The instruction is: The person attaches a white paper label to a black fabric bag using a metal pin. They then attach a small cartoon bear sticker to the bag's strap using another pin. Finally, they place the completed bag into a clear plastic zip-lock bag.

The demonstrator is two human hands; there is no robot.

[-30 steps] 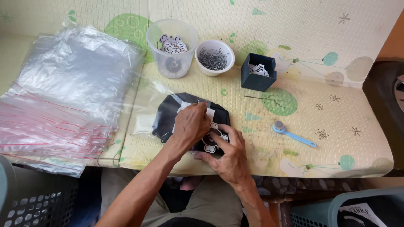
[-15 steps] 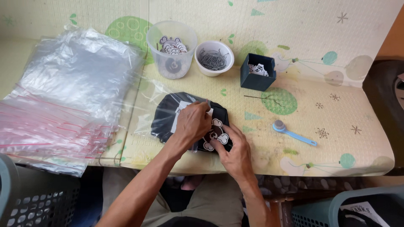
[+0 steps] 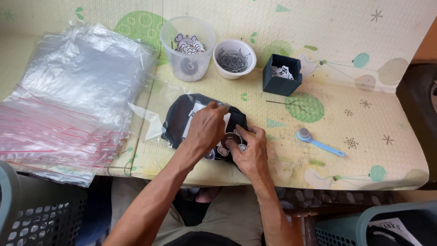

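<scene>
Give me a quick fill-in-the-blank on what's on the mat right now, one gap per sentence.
1. Both the left hand and the right hand rest on a ____ cloth item inside a clear bag.
2. The white bowl holds thin metal ____.
3. The light blue brush lies to the ____ of the hands.
4. The stack of clear bags has ____ zip strips.

Missing words: black; pins; right; red
</scene>
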